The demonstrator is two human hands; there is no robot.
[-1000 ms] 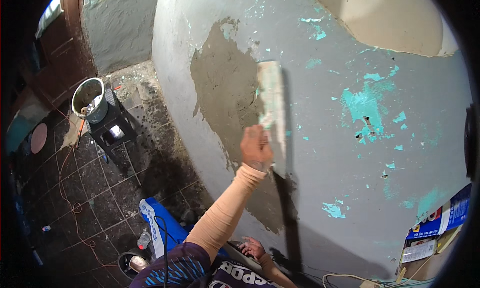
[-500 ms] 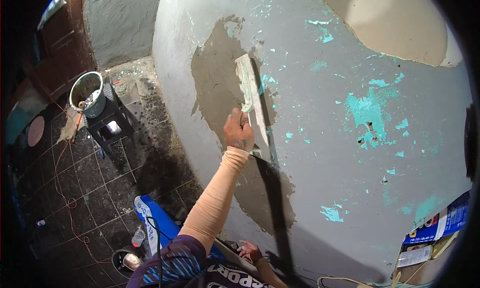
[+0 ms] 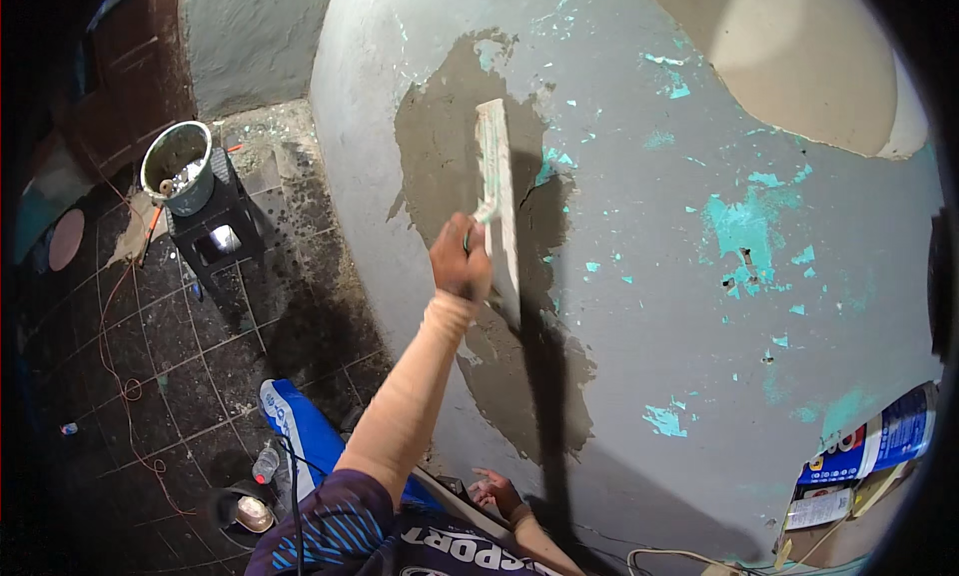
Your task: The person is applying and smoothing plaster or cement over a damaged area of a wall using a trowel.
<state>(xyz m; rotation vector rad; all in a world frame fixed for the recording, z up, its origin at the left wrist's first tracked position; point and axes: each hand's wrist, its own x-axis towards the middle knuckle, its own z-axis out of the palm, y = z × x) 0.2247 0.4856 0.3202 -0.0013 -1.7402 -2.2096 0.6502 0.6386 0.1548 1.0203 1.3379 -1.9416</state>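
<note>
My left hand [image 3: 460,261] is closed on the handle of a long, pale, plaster-smeared trowel [image 3: 494,166]. The blade lies upright against a damp grey-brown plaster patch [image 3: 430,146] on the grey wall [image 3: 629,356], which has flaking turquoise spots. My right hand [image 3: 493,491] is low by my body at the wall's foot, fingers apart and slightly curled, beside a pale board edge that is mostly hidden by my arm and clothing.
At left, a bucket [image 3: 182,191] stands on a black step stool [image 3: 225,266]. Cords, a bottle [image 3: 266,463], a dark container [image 3: 230,511] and a blue-and-white bag [image 3: 285,411] lie on the dark tiled floor [image 3: 180,366]. Tins [image 3: 899,426] sit at the right; a brown door [image 3: 120,56] is upper left.
My left hand and the trowel have moved leftward and upward across the plaster patch. My right hand stays low near the same place, shifted slightly left in view.
</note>
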